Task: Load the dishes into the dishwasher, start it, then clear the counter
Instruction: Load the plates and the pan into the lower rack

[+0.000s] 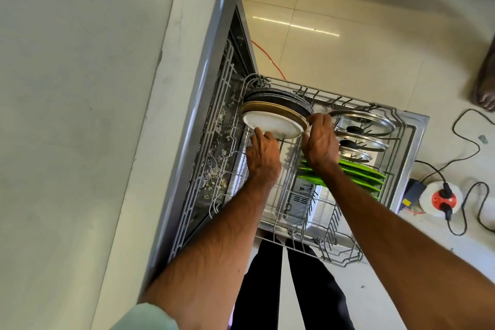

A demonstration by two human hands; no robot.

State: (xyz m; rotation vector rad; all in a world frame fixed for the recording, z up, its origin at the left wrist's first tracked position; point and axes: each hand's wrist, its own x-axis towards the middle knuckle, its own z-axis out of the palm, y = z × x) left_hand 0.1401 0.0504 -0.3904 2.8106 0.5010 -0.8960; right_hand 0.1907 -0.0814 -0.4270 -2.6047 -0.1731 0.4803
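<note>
The left hand (263, 154) curls its fingers on the near rim of the white plate (272, 123). The right hand (320, 139) pinches its right edge. The plate stands between them in the pulled-out rack (345, 262).

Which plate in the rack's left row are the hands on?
The white plate, frontmost in the row; left hand at its lower edge, right hand at its right rim. The tan-rimmed plate and dark plates stand behind it.
</note>
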